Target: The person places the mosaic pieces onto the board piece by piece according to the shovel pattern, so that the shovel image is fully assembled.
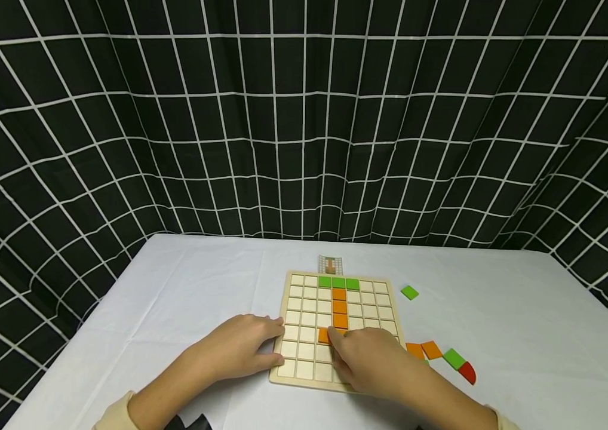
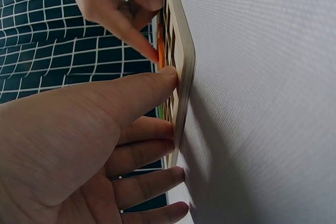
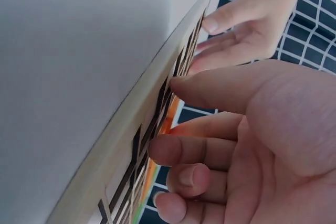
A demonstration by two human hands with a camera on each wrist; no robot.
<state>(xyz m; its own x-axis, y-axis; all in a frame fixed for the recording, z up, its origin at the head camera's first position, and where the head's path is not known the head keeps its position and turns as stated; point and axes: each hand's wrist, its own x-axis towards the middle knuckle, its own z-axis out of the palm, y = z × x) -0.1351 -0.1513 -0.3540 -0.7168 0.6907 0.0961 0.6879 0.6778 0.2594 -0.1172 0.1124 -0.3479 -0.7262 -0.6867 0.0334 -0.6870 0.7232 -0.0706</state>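
A pale wooden grid board [image 1: 304, 350] lies flat on the table. In its top row sit green square tiles [image 1: 338, 283], with a column of orange square tiles [image 1: 340, 307] below them. My left hand [image 1: 245, 346] rests at the board's left edge; in the left wrist view its thumb [image 2: 165, 74] touches the rim. The index finger of my right hand [image 1: 374, 361] presses on the orange tiles below the column, where one orange tile [image 1: 323, 335] shows left of the fingertip. My right hand hides the cells under it.
Right of the board lie loose orange tiles [image 1: 431, 349], a green tile [image 1: 454, 359] and a red rounded piece [image 1: 467, 372]. Another green tile [image 1: 410, 292] lies farther back. A small printed pattern card [image 1: 330, 265] is behind the board. A black gridded curtain [image 1: 304, 119] hangs beyond the table.
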